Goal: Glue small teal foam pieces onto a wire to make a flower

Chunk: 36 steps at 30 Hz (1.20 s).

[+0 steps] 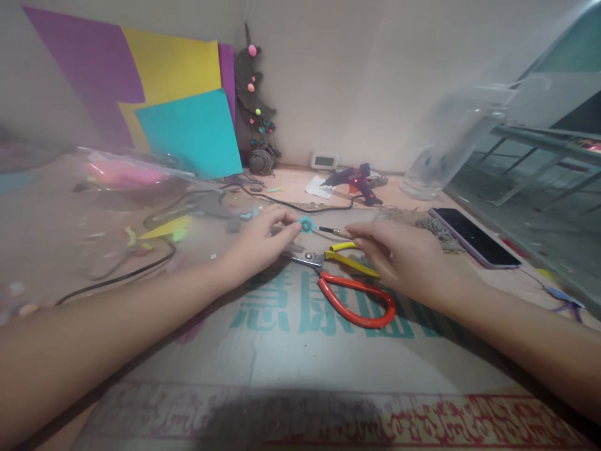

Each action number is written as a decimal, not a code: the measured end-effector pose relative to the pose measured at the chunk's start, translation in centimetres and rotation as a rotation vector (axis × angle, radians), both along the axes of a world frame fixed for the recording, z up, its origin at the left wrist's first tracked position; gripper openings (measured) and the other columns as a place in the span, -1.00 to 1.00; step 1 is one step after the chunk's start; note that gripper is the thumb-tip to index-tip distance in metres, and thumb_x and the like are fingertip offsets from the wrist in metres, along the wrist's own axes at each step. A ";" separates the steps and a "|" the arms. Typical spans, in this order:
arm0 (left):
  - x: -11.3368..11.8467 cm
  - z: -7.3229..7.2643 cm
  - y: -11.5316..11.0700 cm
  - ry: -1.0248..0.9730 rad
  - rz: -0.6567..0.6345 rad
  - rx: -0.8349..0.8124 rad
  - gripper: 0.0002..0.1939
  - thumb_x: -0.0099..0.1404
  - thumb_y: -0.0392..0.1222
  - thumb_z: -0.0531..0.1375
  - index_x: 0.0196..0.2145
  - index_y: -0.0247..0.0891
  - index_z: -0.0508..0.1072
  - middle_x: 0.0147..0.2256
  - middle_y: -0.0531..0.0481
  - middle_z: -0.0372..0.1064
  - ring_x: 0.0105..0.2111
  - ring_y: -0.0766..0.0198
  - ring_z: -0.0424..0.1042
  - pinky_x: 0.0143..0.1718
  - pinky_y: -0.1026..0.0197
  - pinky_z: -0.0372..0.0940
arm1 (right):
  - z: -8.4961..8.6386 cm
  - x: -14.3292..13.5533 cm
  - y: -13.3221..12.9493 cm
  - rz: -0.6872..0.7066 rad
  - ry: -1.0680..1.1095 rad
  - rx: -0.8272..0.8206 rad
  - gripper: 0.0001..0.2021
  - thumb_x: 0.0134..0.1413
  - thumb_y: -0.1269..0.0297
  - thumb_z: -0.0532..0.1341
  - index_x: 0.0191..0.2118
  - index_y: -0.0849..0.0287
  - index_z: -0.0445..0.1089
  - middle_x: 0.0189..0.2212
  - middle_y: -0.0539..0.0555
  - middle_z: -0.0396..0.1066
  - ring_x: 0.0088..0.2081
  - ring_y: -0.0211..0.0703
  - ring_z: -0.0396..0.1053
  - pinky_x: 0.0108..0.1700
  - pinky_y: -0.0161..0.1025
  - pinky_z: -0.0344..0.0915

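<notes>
My left hand [265, 241] pinches a small teal paper flower [307, 225] between thumb and fingertips. My right hand [399, 254] is closed on a thin brush-like tool [331, 231] with a dark shaft and a pale tip. That tip points left and sits just right of the flower; whether the two touch is too small to tell. Below both hands lie scissors [357, 303] with one red and one yellow handle loop. Their blades run left, partly under my left hand, and my right hand partly covers the yellow loop.
A glue gun [354, 180] with its dark cord lies toward the wall, near a small white display [324, 160]. At right are a phone [474, 238], grey cord [439, 232] and a clear jug [451, 147]. Coloured sheets [192, 134] and a pompom-decorated tree [256, 106] stand back left.
</notes>
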<state>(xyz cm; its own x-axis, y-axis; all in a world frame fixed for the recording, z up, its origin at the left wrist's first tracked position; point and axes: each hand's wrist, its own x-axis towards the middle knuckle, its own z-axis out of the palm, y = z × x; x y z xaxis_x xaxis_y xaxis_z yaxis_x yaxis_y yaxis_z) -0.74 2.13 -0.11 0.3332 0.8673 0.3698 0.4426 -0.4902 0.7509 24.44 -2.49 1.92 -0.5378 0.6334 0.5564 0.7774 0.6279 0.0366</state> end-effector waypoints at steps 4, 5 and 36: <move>0.0 -0.1 0.1 -0.082 -0.001 -0.076 -0.81 0.31 -0.07 0.11 -0.40 -0.21 0.34 -0.42 0.04 0.34 -0.29 0.16 0.38 -0.18 0.14 0.26 | -0.4 -0.1 0.5 -0.013 0.217 -0.169 -0.71 0.34 0.33 0.03 0.03 0.17 0.42 -0.10 0.15 0.55 -0.12 -0.06 0.50 -0.14 -0.15 0.37; 0.0 0.0 0.0 -0.089 0.001 -0.073 -0.81 0.31 -0.07 0.11 -0.38 -0.21 0.34 -0.42 0.03 0.35 -0.28 0.16 0.39 -0.17 0.13 0.26 | -0.3 -0.3 0.5 -0.023 0.268 -0.209 -0.70 0.34 0.32 0.02 0.04 0.17 0.41 -0.09 0.15 0.54 -0.11 -0.06 0.49 -0.13 -0.15 0.36; 0.7 -0.4 -1.0 0.117 -0.175 0.174 -0.81 0.33 -0.11 0.20 -0.39 -0.24 0.47 -0.34 0.04 0.45 -0.26 0.23 0.43 -0.19 0.17 0.26 | 0.0 -4.6 -0.2 -0.060 0.690 -0.711 -0.83 0.14 0.21 0.20 -0.35 0.20 0.43 -0.50 -0.03 0.37 -0.45 -0.25 0.30 -0.39 -0.30 0.20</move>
